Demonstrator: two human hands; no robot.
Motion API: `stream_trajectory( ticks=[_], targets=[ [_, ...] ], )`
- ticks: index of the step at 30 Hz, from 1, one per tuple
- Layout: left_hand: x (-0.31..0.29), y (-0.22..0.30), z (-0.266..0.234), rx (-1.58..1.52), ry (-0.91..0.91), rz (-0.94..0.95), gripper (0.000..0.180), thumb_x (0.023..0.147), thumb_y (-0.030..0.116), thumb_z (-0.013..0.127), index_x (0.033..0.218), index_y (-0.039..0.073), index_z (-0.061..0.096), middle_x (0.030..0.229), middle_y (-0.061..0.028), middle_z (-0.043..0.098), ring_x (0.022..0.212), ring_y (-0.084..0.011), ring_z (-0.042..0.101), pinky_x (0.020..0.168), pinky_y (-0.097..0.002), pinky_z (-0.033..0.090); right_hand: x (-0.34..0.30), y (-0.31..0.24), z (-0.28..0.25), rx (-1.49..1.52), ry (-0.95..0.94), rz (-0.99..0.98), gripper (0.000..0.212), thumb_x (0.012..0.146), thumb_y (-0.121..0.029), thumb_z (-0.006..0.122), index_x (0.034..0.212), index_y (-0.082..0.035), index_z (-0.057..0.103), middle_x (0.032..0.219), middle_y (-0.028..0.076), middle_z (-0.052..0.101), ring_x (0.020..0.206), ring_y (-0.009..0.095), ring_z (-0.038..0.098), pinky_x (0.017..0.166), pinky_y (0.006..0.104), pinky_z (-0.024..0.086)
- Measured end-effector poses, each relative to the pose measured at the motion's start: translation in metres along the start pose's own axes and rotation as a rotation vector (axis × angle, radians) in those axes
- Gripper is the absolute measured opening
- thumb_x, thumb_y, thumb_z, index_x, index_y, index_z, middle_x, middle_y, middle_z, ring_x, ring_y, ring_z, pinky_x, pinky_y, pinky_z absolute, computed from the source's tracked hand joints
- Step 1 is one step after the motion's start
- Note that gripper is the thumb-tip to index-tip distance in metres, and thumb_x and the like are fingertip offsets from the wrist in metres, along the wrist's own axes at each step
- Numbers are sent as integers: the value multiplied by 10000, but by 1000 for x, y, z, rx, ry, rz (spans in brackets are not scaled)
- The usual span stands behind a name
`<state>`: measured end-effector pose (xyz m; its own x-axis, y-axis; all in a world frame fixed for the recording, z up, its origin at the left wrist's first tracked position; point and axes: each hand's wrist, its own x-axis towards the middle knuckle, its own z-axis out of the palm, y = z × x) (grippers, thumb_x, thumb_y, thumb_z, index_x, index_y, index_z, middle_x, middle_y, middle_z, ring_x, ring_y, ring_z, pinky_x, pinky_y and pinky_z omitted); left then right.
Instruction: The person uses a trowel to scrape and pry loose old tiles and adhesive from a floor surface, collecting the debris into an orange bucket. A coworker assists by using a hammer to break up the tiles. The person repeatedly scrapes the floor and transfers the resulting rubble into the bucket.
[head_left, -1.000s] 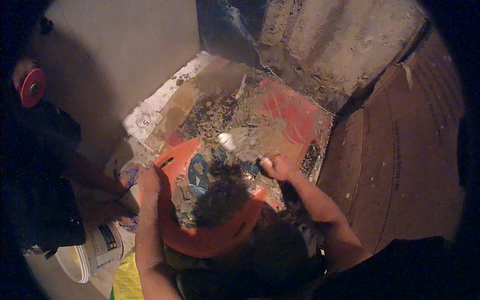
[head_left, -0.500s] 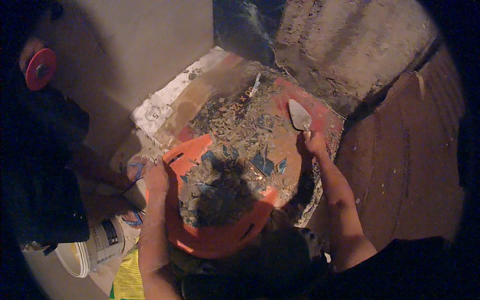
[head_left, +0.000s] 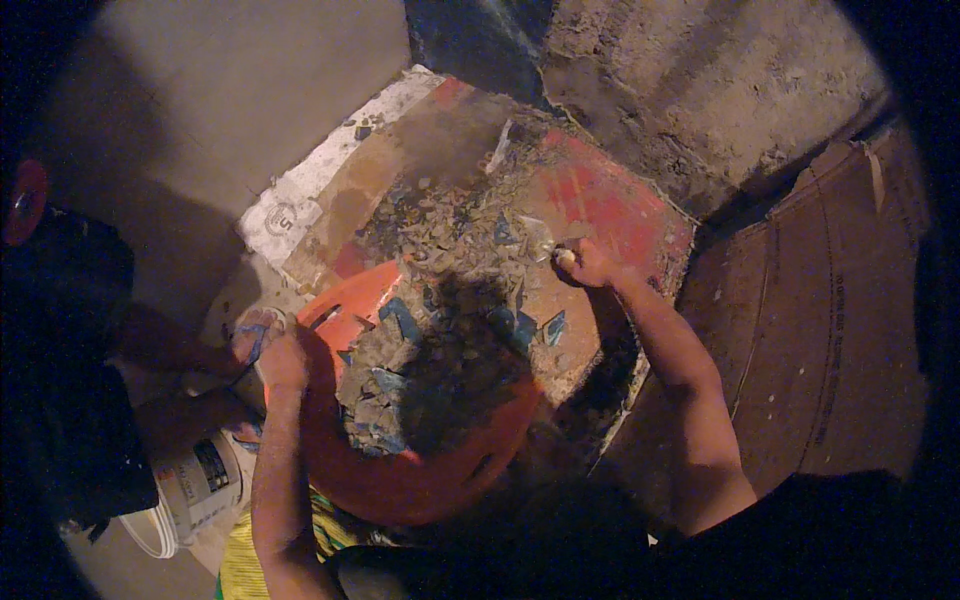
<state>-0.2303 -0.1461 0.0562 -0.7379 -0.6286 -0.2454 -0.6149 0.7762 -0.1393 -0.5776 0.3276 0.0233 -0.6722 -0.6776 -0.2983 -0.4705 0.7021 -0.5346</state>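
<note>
My left hand [head_left: 283, 360] is closed on the left rim of an orange tub [head_left: 362, 296], which is tilted with its mouth toward the debris. Grey rubble and bluish shards [head_left: 375, 395] lie inside it. My right hand [head_left: 588, 264] is wrapped round the handle of a pointed trowel [head_left: 540, 238], its blade smeared by motion among the debris. A heap of broken chips and dirt [head_left: 440, 225] spreads over a flattened cardboard sheet [head_left: 630, 205] beyond the tub. My shadow darkens the tub's middle.
At the left is another person in dark clothes, with a sandalled foot [head_left: 262, 335] close to my left hand. A red disc [head_left: 27, 200] shows beside them. A white bucket [head_left: 205, 482] lies near a yellow bag [head_left: 250, 555]. Brown cardboard [head_left: 790, 330] covers the right side.
The trowel and my right hand have moved left, onto the edge of the debris heap. The tub and my left hand appear slightly further left and lower as the view shifts.
</note>
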Motion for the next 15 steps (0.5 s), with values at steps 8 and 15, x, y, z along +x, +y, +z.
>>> stream_trajectory(
  ticks=[8,15],
  targets=[
    [5,-14,17,12,51,27,532,922,127,536,1452,139,499,1375,-171,588,1248,-363,579,980,-439,532,4,-22,62,91,45,-297,196,923,-230,641,927,-34,652,733,130,665,672,267,653,637,419,509],
    [1,-18,18,-12,50,9,542,912,106,537,1453,117,496,1375,-207,580,1281,-372,556,1036,-441,494,-45,-80,24,-103,-67,-273,293,961,-338,597,1011,-54,648,770,188,676,708,355,678,648,479,529]
  ],
)
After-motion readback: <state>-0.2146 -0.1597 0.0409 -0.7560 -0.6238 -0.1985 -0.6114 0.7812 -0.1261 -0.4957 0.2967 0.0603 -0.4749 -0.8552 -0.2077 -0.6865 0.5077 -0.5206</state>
